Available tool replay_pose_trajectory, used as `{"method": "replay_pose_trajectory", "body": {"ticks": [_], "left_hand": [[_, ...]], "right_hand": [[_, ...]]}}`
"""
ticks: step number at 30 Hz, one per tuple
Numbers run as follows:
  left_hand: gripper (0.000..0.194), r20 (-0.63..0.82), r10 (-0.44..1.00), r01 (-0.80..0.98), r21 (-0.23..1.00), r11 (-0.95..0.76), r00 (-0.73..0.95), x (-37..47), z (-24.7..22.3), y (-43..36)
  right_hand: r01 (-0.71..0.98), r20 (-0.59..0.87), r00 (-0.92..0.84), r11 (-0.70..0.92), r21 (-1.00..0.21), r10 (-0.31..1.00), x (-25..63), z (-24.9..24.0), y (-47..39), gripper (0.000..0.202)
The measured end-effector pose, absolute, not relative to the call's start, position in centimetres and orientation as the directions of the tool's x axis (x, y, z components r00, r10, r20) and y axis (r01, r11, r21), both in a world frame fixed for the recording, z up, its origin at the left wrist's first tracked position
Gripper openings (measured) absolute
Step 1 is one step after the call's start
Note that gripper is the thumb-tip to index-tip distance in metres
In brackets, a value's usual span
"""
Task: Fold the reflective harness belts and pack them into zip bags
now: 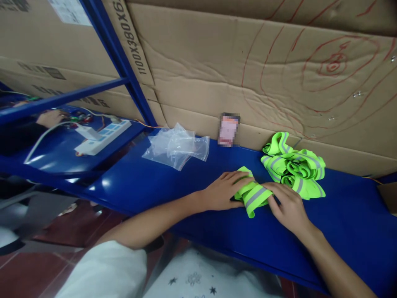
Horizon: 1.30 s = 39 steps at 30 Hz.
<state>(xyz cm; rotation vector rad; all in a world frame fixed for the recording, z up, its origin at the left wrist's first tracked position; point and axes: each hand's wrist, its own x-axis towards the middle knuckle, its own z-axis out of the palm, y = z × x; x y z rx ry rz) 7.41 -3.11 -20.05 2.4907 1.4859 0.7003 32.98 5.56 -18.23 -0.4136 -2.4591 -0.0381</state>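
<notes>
A neon-green reflective strap with a grey stripe lies bunched between my two hands, just above or on the blue shelf. My left hand closes around its left side, the fingers over the top and the thumb below. On the other side, my right hand grips the right edge of the strap with bent fingers. Right behind my right hand sits a pile of similar rolled and folded green reflective straps. Parts of the held strap are hidden under my fingers.
Clear plastic zip bags lie on the blue shelf to the left. A phone with a blurred screen leans on the cardboard wall. Beyond the blue post are a white power strip and another person's hand.
</notes>
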Motion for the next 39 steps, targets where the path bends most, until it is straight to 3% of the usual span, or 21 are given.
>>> {"method": "replay_pose_trajectory", "body": {"ticks": [6,10,14,16,18,20,22,25,27,29,31,34,36,37,39], "left_hand": [[0.069,0.272,0.862,0.836,0.242,-0.492,0.428,7.2,-20.3,-3.6],[0.069,0.31,0.869,0.769,0.413,-0.488,0.386,6.5,-19.2,-4.2],[0.112,0.259,0.841,0.671,0.512,-0.536,0.475,5.0,-18.6,-3.7],[0.108,0.184,0.841,0.681,0.511,-0.524,0.509,4.4,-18.6,-3.2],[0.086,0.141,0.865,0.7,0.533,-0.476,0.481,3.9,-18.4,-2.7],[0.059,0.142,0.919,0.698,0.61,-0.374,0.368,3.4,-18.1,-2.4],[0.034,0.193,0.966,0.67,0.696,-0.258,0.171,2.7,-17.7,-2.1],[0.025,0.346,0.928,0.635,0.75,-0.183,-0.142,1.5,-17.3,-1.5],[0.024,0.413,0.863,0.647,0.749,-0.14,-0.291,0.8,-17.2,-1.2],[0.022,0.46,0.812,0.709,0.7,-0.084,-0.359,0.3,-17.0,-1.1],[0.019,0.553,0.779,0.849,0.526,-0.053,-0.294,0.4,-16.9,-1.4],[0.03,0.599,0.799,0.944,0.235,-0.233,0.048,1.8,-17.2,-2.5],[0.034,0.465,0.829,0.866,0.221,-0.449,0.311,3.1,-17.7,-3.2],[0.046,0.378,0.831,0.823,0.24,-0.514,0.409,3.8,-17.9,-3.6],[0.078,0.223,0.843,0.814,0.232,-0.533,0.489,4.7,-18.3,-4.0]], "right_hand": [[0.313,0.46,-0.794,0.916,-0.249,0.397,33.9,-20.2,6.2,0.036],[0.293,0.32,-0.839,0.861,-0.417,0.441,33.1,-21.1,5.6,0.058],[0.14,0.304,-0.776,0.622,-0.771,0.552,31.9,-21.8,4.8,0.022],[0.069,0.24,-0.721,0.411,-0.909,0.65,31.8,-21.9,4.8,0.009],[0.032,0.175,-0.693,0.272,-0.962,0.7,32.0,-21.6,5.2,0.014],[0.03,0.188,-0.684,0.284,-0.958,0.705,32.7,-21.0,5.9,0.017],[0.06,0.294,-0.681,0.452,-0.89,0.671,33.6,-20.2,6.3,0.019],[0.179,0.422,-0.748,0.768,-0.614,0.512,34.7,-18.8,6.2,0.028],[0.277,0.348,-0.826,0.857,-0.434,0.443,34.9,-18.1,5.4,0.037],[0.335,0.207,-0.882,0.873,-0.353,0.423,34.8,-17.7,4.5,0.06],[0.338,0.145,-0.903,0.877,-0.342,0.405,34.6,-17.6,3.9,0.072],[0.303,0.228,-0.89,0.885,-0.354,0.396,34.1,-18.2,3.9,0.036],[0.26,0.301,-0.877,0.898,-0.356,0.374,33.7,-18.8,4.0,0.013],[0.231,0.349,-0.869,0.911,-0.342,0.351,33.5,-19.1,4.1,0.006],[0.178,0.468,-0.834,0.945,-0.276,0.294,33.2,-19.5,4.0,0.01]]}}
